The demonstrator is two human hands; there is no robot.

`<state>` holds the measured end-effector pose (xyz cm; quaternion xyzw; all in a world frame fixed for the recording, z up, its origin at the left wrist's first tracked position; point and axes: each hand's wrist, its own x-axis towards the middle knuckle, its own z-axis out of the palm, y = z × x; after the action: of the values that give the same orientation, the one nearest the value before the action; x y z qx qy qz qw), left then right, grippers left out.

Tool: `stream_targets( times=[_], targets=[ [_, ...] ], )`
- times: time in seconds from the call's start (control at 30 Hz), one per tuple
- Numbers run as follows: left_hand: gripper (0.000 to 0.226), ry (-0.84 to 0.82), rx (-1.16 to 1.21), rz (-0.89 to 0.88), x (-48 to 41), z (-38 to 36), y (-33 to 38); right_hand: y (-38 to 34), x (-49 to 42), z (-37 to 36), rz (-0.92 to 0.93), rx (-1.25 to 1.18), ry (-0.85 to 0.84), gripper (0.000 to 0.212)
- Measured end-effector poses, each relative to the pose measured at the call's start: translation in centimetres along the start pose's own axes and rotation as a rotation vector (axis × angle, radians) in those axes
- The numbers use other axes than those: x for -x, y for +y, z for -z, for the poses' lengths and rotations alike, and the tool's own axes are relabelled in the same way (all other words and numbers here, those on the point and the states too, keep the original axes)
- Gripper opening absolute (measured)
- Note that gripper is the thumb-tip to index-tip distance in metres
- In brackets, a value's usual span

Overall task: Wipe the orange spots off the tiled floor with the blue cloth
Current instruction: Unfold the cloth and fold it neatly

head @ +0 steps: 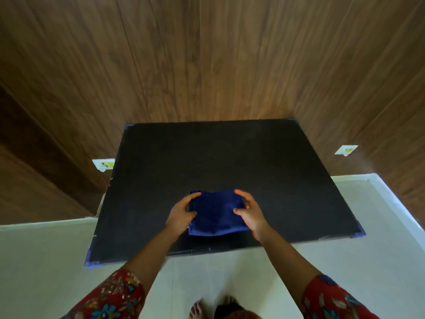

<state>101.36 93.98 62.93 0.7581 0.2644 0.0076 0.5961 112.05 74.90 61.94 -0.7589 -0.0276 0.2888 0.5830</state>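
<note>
Looking straight down now, and both hands are on the blue cloth [216, 215], which is folded into a thick, roughly square pad over the near middle of the black surface [230, 157]. The left hand [181, 211] holds the cloth's left edge, thumb lying on top and fingers [195, 194] curled round the far corner. The right hand [249, 211] mirrors it on the right edge, thumb pressed onto the fabric and fingers hooked over the far side, so both sets of fingers are clamped on the cloth. Whether the pad rests on the black surface or is raised just above it, I cannot tell from this angle. The surface is dark and matt, with blue tape [358, 233] at its corners (the near right one shows most clearly). Its near edge hangs over the pale tiled floor [230, 272], where a bare foot [197, 309] shows at the bottom of the view. Red floral sleeves [115, 295] cover both forearms up to about the elbow. Behind the surface rises a wood-panelled wall [207, 65], with two small white plates [103, 164] set low on it, one on each side of the black surface.
</note>
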Motion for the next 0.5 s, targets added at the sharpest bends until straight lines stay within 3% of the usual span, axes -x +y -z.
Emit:
stream_targets(
  times=[0.23, 0.4, 0.5],
  targets=[
    [0.052, 0.027, -0.307, -0.039, -6.2, -1.4, -1.5, 0.0, -5.7, -0.1, 0.019, 0.358, 0.032, 0.062],
    [0.099, -0.176, -0.482, 0.117, -6.8, -2.1, -3.0, 1.3, -6.7, 0.1, -0.029, 0.53, -0.009, 0.071],
    [0.103, -0.17, -0.493, 0.102, -6.5, -2.1, -3.0, 1.8, -6.4, 0.1, -0.033, 0.553, -0.018, 0.071]
  ],
)
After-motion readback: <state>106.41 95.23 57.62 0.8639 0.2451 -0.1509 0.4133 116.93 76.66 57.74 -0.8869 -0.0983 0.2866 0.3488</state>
